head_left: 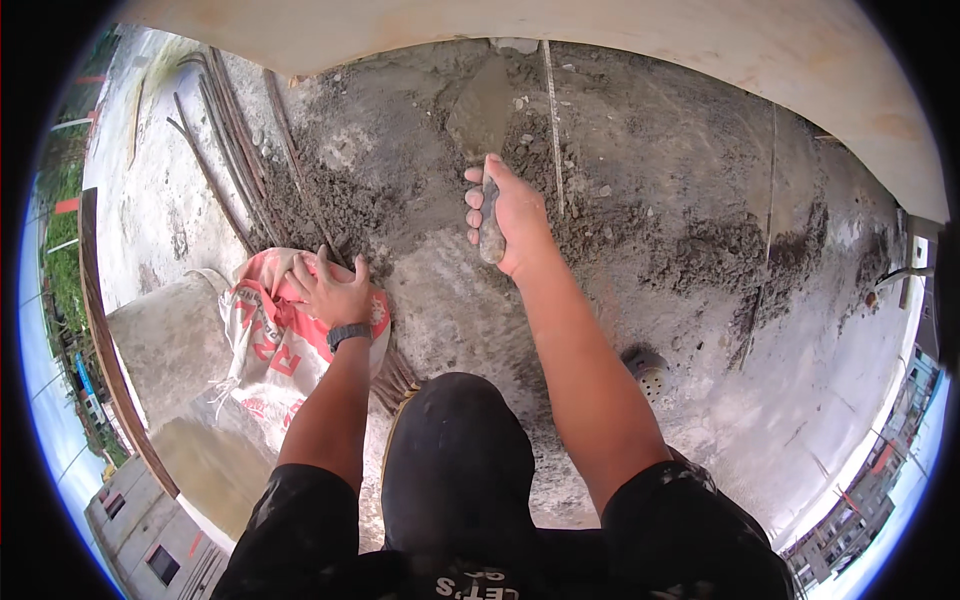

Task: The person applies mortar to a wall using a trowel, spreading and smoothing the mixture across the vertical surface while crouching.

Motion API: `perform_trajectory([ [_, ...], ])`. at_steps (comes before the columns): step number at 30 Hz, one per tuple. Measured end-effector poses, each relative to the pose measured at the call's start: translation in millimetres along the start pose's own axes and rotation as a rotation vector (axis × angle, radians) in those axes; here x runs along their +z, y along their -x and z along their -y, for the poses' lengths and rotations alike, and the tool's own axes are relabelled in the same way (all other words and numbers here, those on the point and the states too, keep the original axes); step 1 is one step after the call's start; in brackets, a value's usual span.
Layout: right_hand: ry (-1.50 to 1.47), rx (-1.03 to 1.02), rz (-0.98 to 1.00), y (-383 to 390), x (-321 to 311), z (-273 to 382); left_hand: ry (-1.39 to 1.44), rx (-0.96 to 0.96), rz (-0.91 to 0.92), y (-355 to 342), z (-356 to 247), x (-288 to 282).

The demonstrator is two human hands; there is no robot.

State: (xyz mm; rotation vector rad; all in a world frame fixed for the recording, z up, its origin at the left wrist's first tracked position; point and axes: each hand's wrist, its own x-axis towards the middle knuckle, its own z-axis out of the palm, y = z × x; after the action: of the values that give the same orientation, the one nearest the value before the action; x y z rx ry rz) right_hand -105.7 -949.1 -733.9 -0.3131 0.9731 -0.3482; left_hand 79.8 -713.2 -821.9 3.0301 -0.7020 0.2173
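— Left of the left hand (330,290), what lies there?

— A bundle of rusty steel bars (235,140) running away over the concrete floor (480,310); the hand itself rests flat, fingers spread, on a white and red woven sack (275,340); it grips nothing, only presses down; a dark watch (349,334) sits on that wrist.

— And to the right of it?

— The right hand (505,220) is closed tight round the handle of a trowel (482,130); the blade points away from the person and lies in wet grey mortar (520,110), just ahead of the knuckles.

— How would that trowel handle, do you judge?

— Stiff in the blade, and likely heavier at the tip with mortar on it; the handle looks smeared, so probably slippery; a full fist near the neck, as now, seems the sound place to hold it.

— The mortar?

— Soft, gritty, lumpy; I would expect it to slump if tipped.

— Further right of the right hand?

— A thin rod (553,130) lying beside the blade; darker mortar heaps (720,255); a small round drain (648,372) nearer the person's knee (455,450).
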Motion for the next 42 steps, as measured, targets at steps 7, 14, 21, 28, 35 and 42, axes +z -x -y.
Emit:
perform_trajectory([
  [7, -0.340, -0.287, -0.287, -51, 35, -48, -0.021, 0.030, -0.029, 1, 2, 8],
  [14, -0.415, -0.044, -0.047, -87, 65, -9, 0.027, 0.018, -0.027, 1, -5, 4],
  [21, -0.595, -0.189, -0.076, -69, 75, -23, 0.013, 0.014, -0.006, 0, 0, 0],
  [28, -0.718, -0.120, 0.108, -91, 68, 3, 0.008, 0.016, -0.007, -1, -2, 3],
  [35, -0.800, -0.279, -0.057, -94, 74, -4, -0.002, 0.024, -0.012, -1, 0, 3],
  [42, -0.783, -0.167, 0.164, -88, 46, -3, -0.010, 0.021, -0.013, 0, -6, 4],
])
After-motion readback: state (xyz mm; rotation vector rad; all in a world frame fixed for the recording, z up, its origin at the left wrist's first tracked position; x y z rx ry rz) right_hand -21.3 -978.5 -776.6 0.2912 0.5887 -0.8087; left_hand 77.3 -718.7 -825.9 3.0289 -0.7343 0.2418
